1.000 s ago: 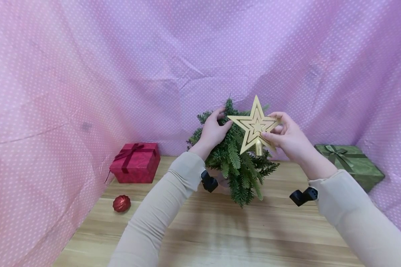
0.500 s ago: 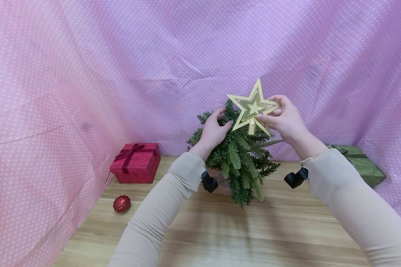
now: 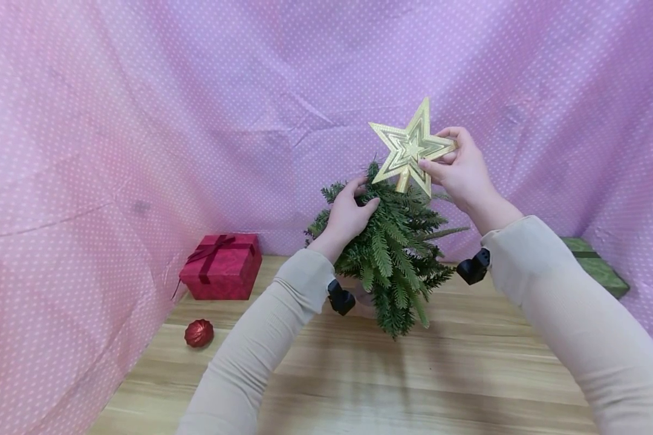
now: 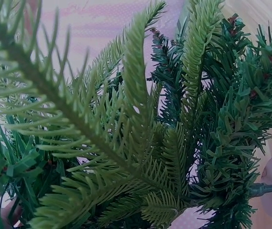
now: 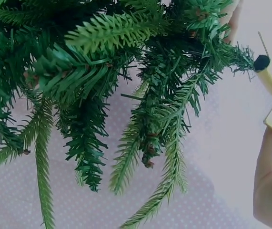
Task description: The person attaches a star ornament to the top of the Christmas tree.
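Note:
A small green artificial Christmas tree [image 3: 394, 241] stands mid-table. My left hand [image 3: 349, 214] grips its upper part, thumb and fingers curled round the stem just below the tip; some fingertips are lost in the needles. Between thumb and fingers, my right hand [image 3: 462, 172] pinches a gold star tree topper [image 3: 412, 149] by its right side. The star tilts slightly above and right of the tree's tip. In the right wrist view the topper's hollow tube [image 5: 268, 80] faces the tip [image 5: 243, 58], with a gap between them. Branches [image 4: 126, 124] fill the left wrist view.
On the wooden table [image 3: 332, 380], a red gift box [image 3: 223, 266] with a dark bow sits at left. A red ribbed ornament [image 3: 198, 333] lies in front of it. At right, a green gift box [image 3: 598, 266] is partly behind the right sleeve. Pink dotted cloth [image 3: 250, 121] surrounds the table.
My right hand has raised the star topper from in front of the branches to above tip height, tilting it. The left hand has stayed on the tree.

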A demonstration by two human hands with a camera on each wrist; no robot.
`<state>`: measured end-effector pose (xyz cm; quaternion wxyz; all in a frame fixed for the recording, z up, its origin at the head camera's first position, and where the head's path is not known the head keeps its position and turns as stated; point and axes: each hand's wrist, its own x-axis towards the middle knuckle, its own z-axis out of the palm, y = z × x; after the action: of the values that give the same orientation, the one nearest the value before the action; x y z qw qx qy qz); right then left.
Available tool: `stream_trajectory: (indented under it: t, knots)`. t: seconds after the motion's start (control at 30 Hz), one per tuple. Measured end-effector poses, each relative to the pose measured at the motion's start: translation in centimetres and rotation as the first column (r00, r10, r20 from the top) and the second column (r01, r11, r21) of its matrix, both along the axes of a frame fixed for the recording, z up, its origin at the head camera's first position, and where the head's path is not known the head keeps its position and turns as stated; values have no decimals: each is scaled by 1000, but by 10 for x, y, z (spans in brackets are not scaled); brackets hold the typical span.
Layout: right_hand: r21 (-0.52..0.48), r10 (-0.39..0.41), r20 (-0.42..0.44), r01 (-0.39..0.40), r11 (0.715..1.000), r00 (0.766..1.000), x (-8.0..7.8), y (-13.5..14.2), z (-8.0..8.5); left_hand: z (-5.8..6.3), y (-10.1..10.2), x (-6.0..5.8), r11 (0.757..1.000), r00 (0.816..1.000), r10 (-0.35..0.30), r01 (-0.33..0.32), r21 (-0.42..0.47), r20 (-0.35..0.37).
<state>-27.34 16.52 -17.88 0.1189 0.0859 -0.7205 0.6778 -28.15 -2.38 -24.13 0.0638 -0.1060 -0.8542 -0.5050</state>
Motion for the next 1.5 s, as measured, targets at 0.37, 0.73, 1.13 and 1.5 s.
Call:
stream_trajectory:
  t: [0.37, 0.73, 1.13, 1.5]
  knots:
    - [1, -111, -90, 112, 994, 990, -10, -12, 5, 0, 0, 0, 1000, 1000, -1, 1, 1, 0]
    - [-73, -154, -194, 142, 987, 969, -18, -25, 7, 0, 2, 0, 1000, 1000, -5, 5, 1, 0]
    - [-138, -147, -213, 119, 983, 966, -23, -36, 11, -1, 0, 0, 1000, 1000, -13, 13, -12, -6]
    - [-10, -167, -233, 170, 985, 958, -29, -42, 14, -1, 1, 0, 1000, 1000, -10, 10, -26, 0]
